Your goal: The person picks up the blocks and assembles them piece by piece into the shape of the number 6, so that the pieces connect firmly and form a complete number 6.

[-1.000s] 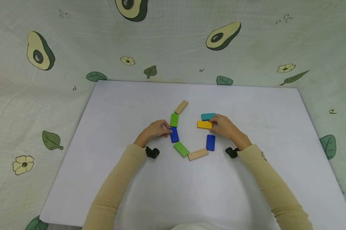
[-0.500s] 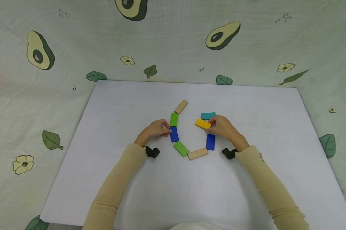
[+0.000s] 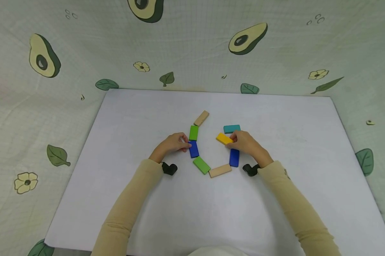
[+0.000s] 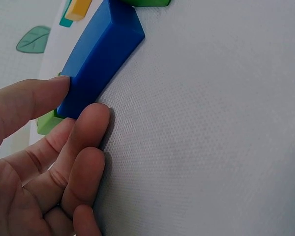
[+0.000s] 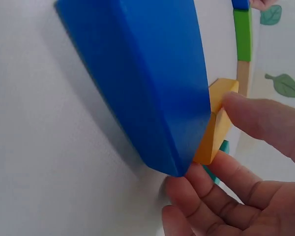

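Note:
My left hand (image 3: 171,143) holds the near-left blue block (image 3: 194,150), its thumb against the block's side. In the left wrist view that blue block (image 4: 101,54) lies on the table between thumb and fingers. My right hand (image 3: 247,143) pinches a yellow block (image 3: 223,138), which slants down to the right. Just behind it lies a teal block (image 3: 231,128), and a second blue block (image 3: 234,158) sits just in front. That one (image 5: 152,73) looms large in the right wrist view, close to my fingers, and partly hides the yellow block.
A curved row runs from a plain wood block (image 3: 201,118) through a green block (image 3: 194,133), the left blue block, another green block (image 3: 201,165) and another plain wood block (image 3: 220,171). All lie on a white table (image 3: 131,117), backed by avocado-print cloth (image 3: 192,42).
My right hand has shifted a little left and toward me. The yellow block has turned from nearly level to slanted and moved slightly left, away from the teal block. My left hand has stayed still.

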`<state>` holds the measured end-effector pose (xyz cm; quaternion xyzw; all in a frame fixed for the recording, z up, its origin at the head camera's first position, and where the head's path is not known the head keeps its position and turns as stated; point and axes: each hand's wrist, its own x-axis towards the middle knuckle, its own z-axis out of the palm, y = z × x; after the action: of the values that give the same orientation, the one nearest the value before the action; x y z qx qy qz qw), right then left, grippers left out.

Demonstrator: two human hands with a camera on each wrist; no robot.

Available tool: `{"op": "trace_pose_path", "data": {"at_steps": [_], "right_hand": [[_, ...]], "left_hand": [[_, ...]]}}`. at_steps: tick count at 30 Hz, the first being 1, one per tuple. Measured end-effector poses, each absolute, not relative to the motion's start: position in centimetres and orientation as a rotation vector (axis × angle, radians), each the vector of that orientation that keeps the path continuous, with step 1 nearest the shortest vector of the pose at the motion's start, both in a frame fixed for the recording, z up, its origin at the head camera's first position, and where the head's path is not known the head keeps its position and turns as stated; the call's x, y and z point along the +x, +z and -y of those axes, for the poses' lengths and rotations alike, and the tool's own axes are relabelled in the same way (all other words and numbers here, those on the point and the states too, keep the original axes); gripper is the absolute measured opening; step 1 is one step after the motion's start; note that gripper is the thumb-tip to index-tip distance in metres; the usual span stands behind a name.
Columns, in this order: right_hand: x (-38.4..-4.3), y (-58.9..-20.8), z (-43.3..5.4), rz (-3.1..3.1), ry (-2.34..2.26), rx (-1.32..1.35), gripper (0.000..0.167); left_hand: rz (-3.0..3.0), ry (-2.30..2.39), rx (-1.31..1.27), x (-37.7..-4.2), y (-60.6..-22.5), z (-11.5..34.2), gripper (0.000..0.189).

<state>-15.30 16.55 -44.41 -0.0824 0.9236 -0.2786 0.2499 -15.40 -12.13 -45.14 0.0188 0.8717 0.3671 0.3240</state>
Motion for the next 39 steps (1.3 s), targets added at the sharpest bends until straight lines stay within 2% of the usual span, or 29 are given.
{"op": "trace_pose_path", "data": {"at_steps": [21,31,39], "right_hand": [[-15.6,-44.2,-16.1,-2.497,-0.708,-0.212,0.038],[-14.6,-43.7,-16.4,-2.447,-0.739,-0.178,0.046],[-12.1,-44.2,-18.1,-2.5,-0.84,-0.194,0.057]], "left_hand": [[-2.283,0.981,0.05,-15.6,-45.2,12.2,0.025],[-2.278,0.976,0.045,-15.6,-45.2,12.2,0.025],[-2.276,0.982,0.044,-15.4,-45.1,12.1,0.025]]}}
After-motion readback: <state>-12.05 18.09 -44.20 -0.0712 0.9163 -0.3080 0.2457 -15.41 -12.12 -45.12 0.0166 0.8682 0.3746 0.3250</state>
